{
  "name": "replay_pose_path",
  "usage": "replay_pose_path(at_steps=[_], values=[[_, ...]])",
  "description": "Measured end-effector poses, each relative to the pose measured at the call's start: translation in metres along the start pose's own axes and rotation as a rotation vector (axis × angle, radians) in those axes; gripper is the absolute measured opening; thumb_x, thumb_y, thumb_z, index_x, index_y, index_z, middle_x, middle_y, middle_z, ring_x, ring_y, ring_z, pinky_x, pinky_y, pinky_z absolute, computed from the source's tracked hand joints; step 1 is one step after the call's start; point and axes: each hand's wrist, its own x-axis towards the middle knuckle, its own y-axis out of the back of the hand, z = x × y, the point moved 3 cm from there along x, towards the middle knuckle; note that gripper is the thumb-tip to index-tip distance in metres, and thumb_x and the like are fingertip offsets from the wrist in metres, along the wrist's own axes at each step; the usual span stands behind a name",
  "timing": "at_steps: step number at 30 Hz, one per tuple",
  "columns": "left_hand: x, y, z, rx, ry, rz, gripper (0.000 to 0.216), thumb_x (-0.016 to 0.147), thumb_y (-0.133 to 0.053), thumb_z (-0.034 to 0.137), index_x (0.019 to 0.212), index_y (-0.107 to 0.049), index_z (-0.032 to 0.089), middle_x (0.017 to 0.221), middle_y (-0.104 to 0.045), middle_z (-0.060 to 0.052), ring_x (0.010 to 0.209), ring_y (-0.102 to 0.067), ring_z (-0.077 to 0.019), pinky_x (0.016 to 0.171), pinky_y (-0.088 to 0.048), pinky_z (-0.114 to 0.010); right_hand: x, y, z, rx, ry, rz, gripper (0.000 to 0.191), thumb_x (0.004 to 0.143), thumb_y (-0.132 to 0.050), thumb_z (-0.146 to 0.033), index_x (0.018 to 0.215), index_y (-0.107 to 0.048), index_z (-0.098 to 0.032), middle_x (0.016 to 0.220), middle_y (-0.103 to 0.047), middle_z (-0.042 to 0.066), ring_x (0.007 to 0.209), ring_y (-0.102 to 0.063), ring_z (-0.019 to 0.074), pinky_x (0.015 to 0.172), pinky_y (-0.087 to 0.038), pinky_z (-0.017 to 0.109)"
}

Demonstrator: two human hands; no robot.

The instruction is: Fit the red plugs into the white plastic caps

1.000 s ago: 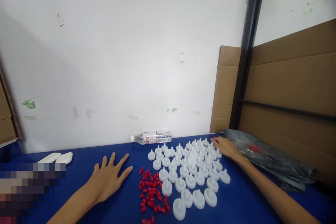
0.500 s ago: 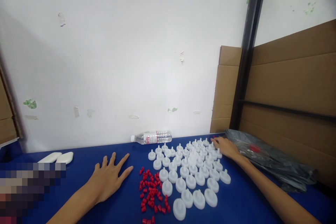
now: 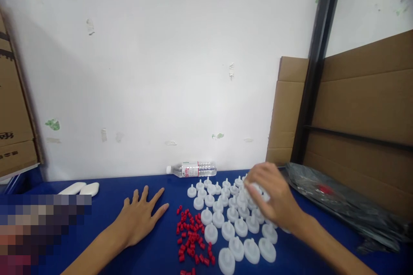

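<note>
My left hand (image 3: pixel 138 219) lies flat on the blue table with its fingers spread, holding nothing. Just right of it is a scatter of small red plastic caps (image 3: pixel 192 237). My right hand (image 3: pixel 272 193) is above the back right of a group of white round plastic pieces with narrow spouts (image 3: pixel 241 227). Its fingers are curled in toward the thumb and slightly blurred; whatever may be between the fingertips is hidden. The hand and forearm cover some of the white pieces. Most of these pieces stand on their wide bases, spouts up.
A clear water bottle (image 3: pixel 192 169) lies against the white wall. Two white oval objects (image 3: pixel 89 189) rest at the left. Grey plastic bagging (image 3: pixel 338 206) lies on the right, beside cardboard (image 3: pixel 364 107) and a black metal post (image 3: pixel 318 60). A pixelated area covers the lower left.
My right hand has moved from the far right back corner leftward and nearer, over the white pieces, and its fingers have curled. My left hand stays flat. The view has shifted slightly left.
</note>
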Motion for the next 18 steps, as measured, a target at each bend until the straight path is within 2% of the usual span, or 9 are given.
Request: replay_pose_path(at_steps=[2,4,6,10,15,18], values=[[0.0,0.0,0.0,0.005,0.002,-0.001,0.071,0.096,-0.03,0.065,0.158,-0.037,0.03,0.164,-0.037,-0.018,0.147,-0.033,-0.05,0.11,-0.03,-0.066,-0.007,-0.005,-0.042,0.135,0.255,0.029,0.011,0.095,-0.056,-0.02,0.087,-0.062,-0.019,0.083,-0.067,0.005,0.09,-0.06,0.0226,0.09,-0.043,0.042],[-0.001,0.0,0.0,0.008,0.001,-0.005,0.07,0.096,-0.03,0.064,0.159,-0.035,0.032,0.164,-0.036,-0.017,0.148,-0.031,-0.0501,0.111,-0.029,-0.066,-0.014,-0.013,-0.068,0.225,0.35,-0.008,0.009,0.094,-0.059,-0.018,0.085,-0.061,-0.019,0.079,-0.066,0.003,0.088,-0.06,0.0205,0.095,-0.042,0.043],[-0.001,0.001,0.001,0.01,0.0,-0.006,0.07,0.097,-0.031,0.063,0.159,-0.034,0.032,0.165,-0.035,-0.017,0.148,-0.031,-0.05,0.111,-0.029,-0.066,-0.02,-0.019,-0.081,0.276,0.366,-0.023,0.011,0.093,-0.062,-0.02,0.082,-0.061,-0.02,0.076,-0.065,0.0,0.087,-0.061,0.0184,0.101,-0.041,0.041],[-0.003,0.002,0.001,0.009,0.007,-0.004,0.07,0.097,-0.031,0.062,0.159,-0.034,0.029,0.164,-0.035,-0.02,0.147,-0.033,-0.05,0.111,-0.03,-0.066,-0.023,-0.024,-0.083,0.284,0.339,-0.079,0.017,0.096,-0.063,-0.026,0.08,-0.062,-0.021,0.072,-0.065,-0.002,0.083,-0.061,0.0168,0.107,-0.039,0.041],[-0.006,0.006,0.004,-0.007,-0.003,0.003,0.069,0.097,-0.03,0.06,0.158,-0.037,0.028,0.162,-0.038,-0.021,0.146,-0.035,-0.0507,0.109,-0.032,-0.066,-0.019,-0.021,-0.075,0.249,0.31,-0.218,0.016,0.099,-0.061,-0.036,0.096,-0.07,-0.023,0.075,-0.067,0.0,0.08,-0.061,0.0178,0.114,-0.034,0.048],[-0.007,0.013,0.005,-0.03,-0.014,0.019,0.07,0.096,-0.033,0.06,0.156,-0.043,0.024,0.156,-0.045,-0.025,0.142,-0.041,-0.052,0.107,-0.035,-0.066,-0.019,-0.024,-0.073,0.215,0.349,-0.279,0.019,0.099,-0.063,-0.037,0.089,-0.07,-0.023,0.071,-0.067,-0.002,0.083,-0.062,0.0173,0.118,-0.028,0.047]])
